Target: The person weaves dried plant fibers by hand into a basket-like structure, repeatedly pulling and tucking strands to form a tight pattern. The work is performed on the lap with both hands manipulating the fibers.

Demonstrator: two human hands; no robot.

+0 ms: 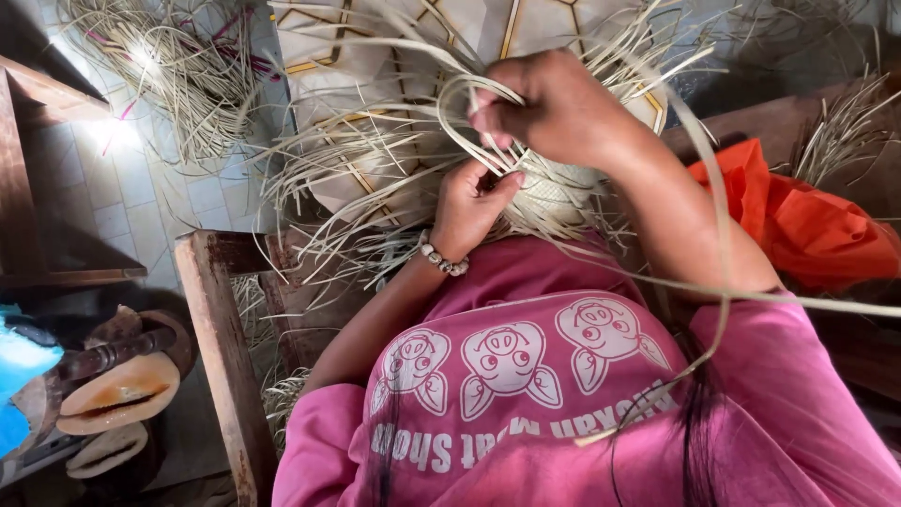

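Head view. Right hand (563, 108) at 12 o'clock, fist closed on a looped straw strip (469, 89). Left hand (466, 205) just below it, fingers curled and pressing the woven piece (554, 202); bead bracelet (443, 256) on wrist. Loose strips fan toward 10 o'clock. Orange cloth (807, 221) at 3 o'clock. Straw pile (178, 70) on floor at 10 o'clock. Wooden bench (221, 329) at 8 o'clock.

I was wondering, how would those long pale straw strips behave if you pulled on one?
The pale straw strips look floppy yet springy: one loops in an arc above the right hand. Probably very light, since loose ends stand out unsupported from the woven piece by the left hand. They may tangle, as many cross each other.
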